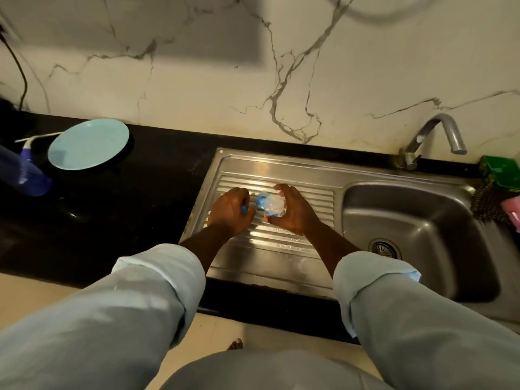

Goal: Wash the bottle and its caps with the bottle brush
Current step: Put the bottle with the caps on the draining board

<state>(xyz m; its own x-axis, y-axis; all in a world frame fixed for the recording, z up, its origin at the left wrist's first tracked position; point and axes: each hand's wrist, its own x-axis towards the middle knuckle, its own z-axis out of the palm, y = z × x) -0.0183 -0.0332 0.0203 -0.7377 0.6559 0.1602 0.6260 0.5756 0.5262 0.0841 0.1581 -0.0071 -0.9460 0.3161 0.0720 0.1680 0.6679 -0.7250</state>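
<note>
At the middle of the view, running from nine o'clock to three, a black countertop (pixel 112 220) carries a stainless sink unit (pixel 281 157). Its basin (pixel 422 235) is at three o'clock of the hands, and its ribbed drainboard (pixel 281 249) lies directly under them. A pale blue plate (pixel 88 143) sits at ten o'clock, with a dark blue bottle (pixel 25 175) just beside it at nine. A bent tap (pixel 439 133) stands at two o'clock behind the basin.

The left hand (pixel 232 212) has its fingers curled tight round a small blue piece (pixel 244 209), possibly a cap, though too little shows to be sure. The right hand (pixel 292 212) cups a small clear bottle (pixel 270 205) with a blue label, thumb below and fingers arched over it. The bottle is low over the drainboard, between the two hands. Whether it touches the ribs cannot be told.

The bottle looks like thin, light plastic, so it will probably dent under a hard squeeze and turn slippery once wet or soapy. A grip round the body near the shoulder should steady it best. The small piece is easy to drop, and the basin drain (pixel 384 247) is open.

There is free room towards three o'clock, over the basin. The counter edge runs close at six o'clock, and the marble wall closes off twelve.
</note>
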